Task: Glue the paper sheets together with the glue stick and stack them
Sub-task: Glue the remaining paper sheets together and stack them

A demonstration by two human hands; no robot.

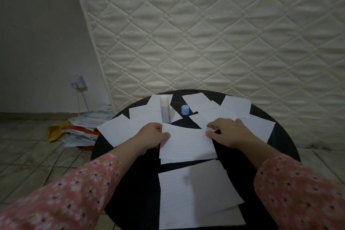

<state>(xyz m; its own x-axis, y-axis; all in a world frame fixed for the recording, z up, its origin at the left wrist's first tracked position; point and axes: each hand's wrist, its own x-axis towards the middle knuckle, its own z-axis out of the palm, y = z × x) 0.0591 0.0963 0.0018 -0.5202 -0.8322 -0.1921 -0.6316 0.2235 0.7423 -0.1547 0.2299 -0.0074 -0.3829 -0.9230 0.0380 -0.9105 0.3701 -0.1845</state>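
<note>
A lined white paper sheet (186,142) lies in the middle of the round black table (283,136), on top of another sheet whose edge peeks out below. My left hand (151,136) pinches its left edge. My right hand (225,130) holds its upper right corner with curled fingers. The glue stick (165,109) stands upright and uncapped just behind the sheet. Its blue cap (185,110) sits to the right of it. A stack of sheets (197,192) lies at the near edge of the table.
Several loose white sheets (115,129) fan across the far half of the table. A quilted mattress (205,33) leans against the wall behind. Scattered papers and packets (82,129) lie on the tiled floor at left, below a wall socket (78,81).
</note>
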